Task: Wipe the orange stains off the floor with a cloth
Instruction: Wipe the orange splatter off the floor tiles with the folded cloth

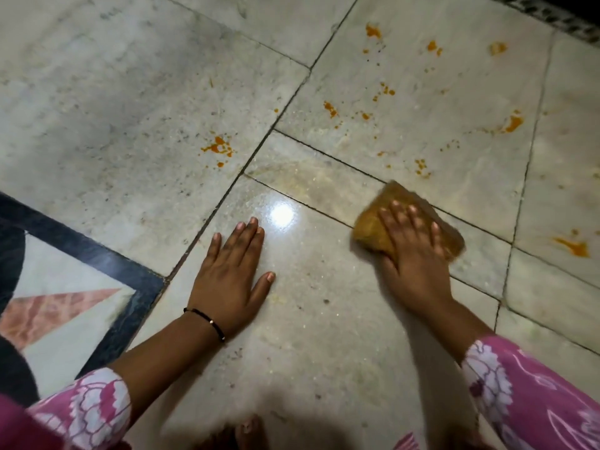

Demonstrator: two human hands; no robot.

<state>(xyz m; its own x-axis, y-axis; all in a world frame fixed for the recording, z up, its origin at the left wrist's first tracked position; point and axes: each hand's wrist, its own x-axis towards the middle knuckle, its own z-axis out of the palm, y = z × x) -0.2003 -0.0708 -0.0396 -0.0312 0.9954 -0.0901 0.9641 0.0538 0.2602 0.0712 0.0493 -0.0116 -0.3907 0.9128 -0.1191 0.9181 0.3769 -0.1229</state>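
Observation:
My right hand (410, 251) lies flat with straight fingers on a folded orange-stained cloth (373, 228), pressing it onto the pale marble floor (130, 92). The hand and cloth look blurred. My left hand (232, 274) rests flat on the floor, fingers spread, left of the cloth. Orange stains are scattered beyond the hands: a cluster (219, 147) at centre left, several spots (383, 92) on the far tile, a smear (513, 123) at the right and another smear (573, 245) right of the cloth. A wet sheen marks the tile around the cloth.
A dark-bordered inlay with a pink triangle (58, 306) fills the floor's lower left. A dark speckled edge (552, 14) runs along the top right corner. Toes (246, 430) show at the bottom centre. A lamp's glare (282, 216) shines between the hands.

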